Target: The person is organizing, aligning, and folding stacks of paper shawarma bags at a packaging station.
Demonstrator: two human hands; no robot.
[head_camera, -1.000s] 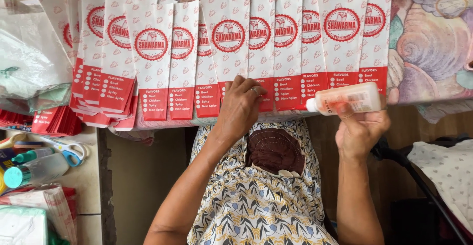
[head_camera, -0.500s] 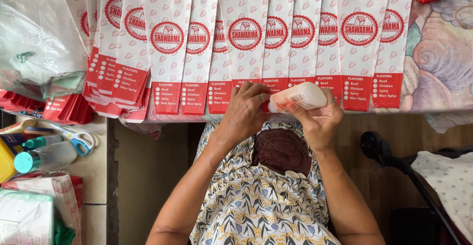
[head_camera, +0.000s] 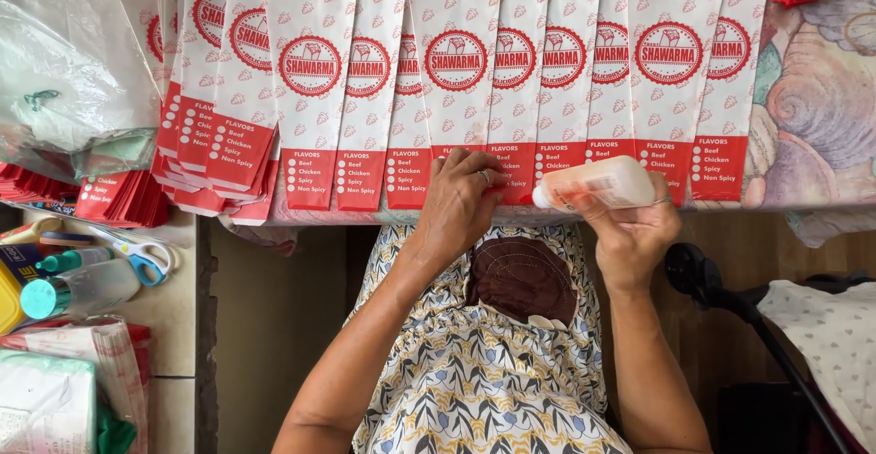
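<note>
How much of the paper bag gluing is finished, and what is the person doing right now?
Done, it seems: folded bags sit stacked at the left. In hand: the right hand tips a white squeeze bottle toward the red bottom ends of the overlapping row of flat bags, while the left hand presses one end down. Left: the row's ends all lie flat, unfolded. I can't see any glue on them.

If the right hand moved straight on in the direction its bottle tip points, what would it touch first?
The white plastic squeeze bottle in the right hand points leftward, so it would probably first meet the left hand on the red-and-white paper bags.
</note>
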